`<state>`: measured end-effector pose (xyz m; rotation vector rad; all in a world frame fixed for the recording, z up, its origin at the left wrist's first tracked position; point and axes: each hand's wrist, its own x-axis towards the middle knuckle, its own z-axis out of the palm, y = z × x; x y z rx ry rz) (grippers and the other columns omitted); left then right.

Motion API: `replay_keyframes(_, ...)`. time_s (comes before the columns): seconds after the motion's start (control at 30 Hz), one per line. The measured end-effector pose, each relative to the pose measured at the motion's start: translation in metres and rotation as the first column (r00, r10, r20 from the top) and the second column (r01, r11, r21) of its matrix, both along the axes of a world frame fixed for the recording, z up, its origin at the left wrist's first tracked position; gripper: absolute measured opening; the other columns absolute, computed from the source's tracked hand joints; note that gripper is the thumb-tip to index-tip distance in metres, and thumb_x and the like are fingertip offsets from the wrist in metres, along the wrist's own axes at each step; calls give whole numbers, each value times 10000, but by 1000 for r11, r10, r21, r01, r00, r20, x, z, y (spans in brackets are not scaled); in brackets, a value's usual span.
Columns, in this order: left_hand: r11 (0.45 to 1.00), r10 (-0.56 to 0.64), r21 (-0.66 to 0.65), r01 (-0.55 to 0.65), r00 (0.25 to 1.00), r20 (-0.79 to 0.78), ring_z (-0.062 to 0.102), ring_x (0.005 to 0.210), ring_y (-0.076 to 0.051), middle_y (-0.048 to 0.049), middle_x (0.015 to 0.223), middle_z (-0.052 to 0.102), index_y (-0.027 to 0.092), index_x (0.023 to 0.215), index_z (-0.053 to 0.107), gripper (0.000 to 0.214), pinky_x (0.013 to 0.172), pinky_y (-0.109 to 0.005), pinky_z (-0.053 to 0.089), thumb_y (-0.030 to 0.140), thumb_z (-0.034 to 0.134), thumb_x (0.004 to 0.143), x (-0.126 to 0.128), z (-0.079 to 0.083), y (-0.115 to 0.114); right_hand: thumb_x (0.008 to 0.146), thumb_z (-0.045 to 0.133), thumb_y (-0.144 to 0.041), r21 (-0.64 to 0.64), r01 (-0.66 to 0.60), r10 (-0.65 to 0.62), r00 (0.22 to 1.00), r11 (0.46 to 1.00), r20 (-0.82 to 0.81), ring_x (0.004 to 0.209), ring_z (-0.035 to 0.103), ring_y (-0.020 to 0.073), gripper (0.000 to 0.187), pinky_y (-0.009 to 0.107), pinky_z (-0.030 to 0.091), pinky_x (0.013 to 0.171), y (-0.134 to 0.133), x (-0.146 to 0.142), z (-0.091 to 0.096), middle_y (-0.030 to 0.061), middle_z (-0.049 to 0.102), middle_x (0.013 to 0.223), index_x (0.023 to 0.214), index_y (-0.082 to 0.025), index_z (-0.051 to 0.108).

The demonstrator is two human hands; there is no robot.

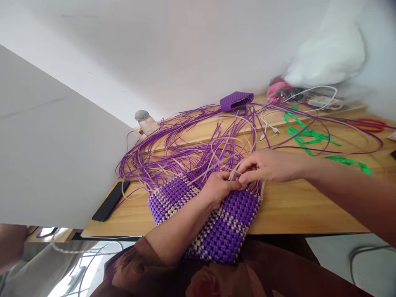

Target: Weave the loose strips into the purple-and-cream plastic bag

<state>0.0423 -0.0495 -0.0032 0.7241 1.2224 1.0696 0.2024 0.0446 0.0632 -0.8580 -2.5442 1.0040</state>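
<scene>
Purple-and-cream woven bag [239, 206] on the bench [309, 210], overhanging its front edge, rim running left to right. Right of the rim's middle, left hand [216, 189] laid on the weave, fingers bent, grip hidden; nearer the right end, right hand [262, 165], fingers curled nearly together, hold impossible to tell. Beyond, loose strands [222, 156] leading away.

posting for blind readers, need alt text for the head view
Left hand and right hand, close together, work at the edge of a purple and cream woven piece; loose strands sprawl behind it across a wooden table.
</scene>
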Motion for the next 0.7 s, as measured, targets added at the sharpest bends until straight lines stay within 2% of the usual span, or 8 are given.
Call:
replay_keyframes(0.07,1000,-14,18,14,1000,1,612,674,-129,-26,723,711,121,714,752,346,807,-312,471,268,924,451,-1,0,0,831,654,-298,37,-190,184,975,981,127,712,665,172,169,273,458,675,-3,-5,-2,20,757,768,777,-217,792)
replay_keyframes(0.13,999,-23,25,23,1000,-1,628,694,-139,-30,737,722,124,733,761,338,823,-322,477,268,922,473,-1,-2,-1,843,613,-256,155,-213,203,976,965,80,774,662,184,179,286,443,725,-5,-9,-4,30,760,808,798,-210,780)
replay_keyframes(0.2,998,-27,51,27,1000,3,639,711,-142,-32,747,731,126,737,770,323,849,-326,483,258,919,484,-1,-3,-2,845,605,-245,232,-247,246,969,941,36,756,645,175,171,279,417,711,-7,-13,-7,23,743,783,791,-205,762)
replay_keyframes(0.3,994,-26,106,22,999,42,656,760,-140,-31,792,749,135,755,783,320,902,-317,483,226,919,480,0,-3,-4,861,581,-240,250,-235,241,970,939,6,666,601,147,185,264,364,641,-9,-20,-16,6,704,715,777,-194,739)
replay_keyframes(0.43,996,10,85,-15,999,53,659,763,-144,-27,760,743,135,752,782,332,915,-311,482,217,928,466,1,1,-6,906,528,-246,237,-205,221,974,950,-42,682,588,147,248,271,340,644,-11,-27,-28,22,707,750,802,-179,743)
replay_keyframes(0.7,990,103,85,-110,991,89,652,765,-142,-14,740,722,145,806,773,373,930,-310,461,217,929,475,4,0,-6,917,533,-287,182,-176,187,981,967,-47,698,590,150,268,275,341,643,-10,-33,-26,17,711,750,774,-186,737)
